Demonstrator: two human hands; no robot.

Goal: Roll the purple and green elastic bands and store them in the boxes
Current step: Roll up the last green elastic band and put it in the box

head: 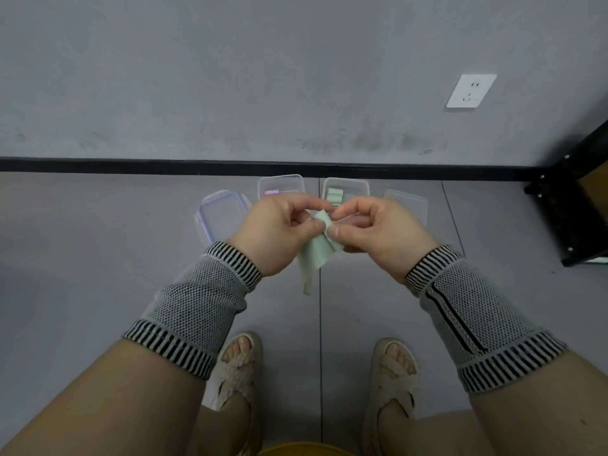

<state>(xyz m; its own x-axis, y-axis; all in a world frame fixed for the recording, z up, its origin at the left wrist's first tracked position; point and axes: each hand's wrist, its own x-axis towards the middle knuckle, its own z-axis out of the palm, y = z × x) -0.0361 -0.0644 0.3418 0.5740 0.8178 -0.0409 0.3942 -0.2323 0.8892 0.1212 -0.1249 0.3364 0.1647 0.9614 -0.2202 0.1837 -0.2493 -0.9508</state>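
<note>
A pale green elastic band hangs in the air between my two hands, its loose tail drooping toward the floor. My left hand and my right hand both pinch its upper end with thumb and fingertips. On the floor behind my hands stand two clear boxes. The left box holds a purple band. The right box holds a rolled green band.
Two clear lids lie on the grey floor, a blue-clipped lid at the left and a plain lid at the right. A black shelf leg stands at the right by the wall. My sandalled feet are below.
</note>
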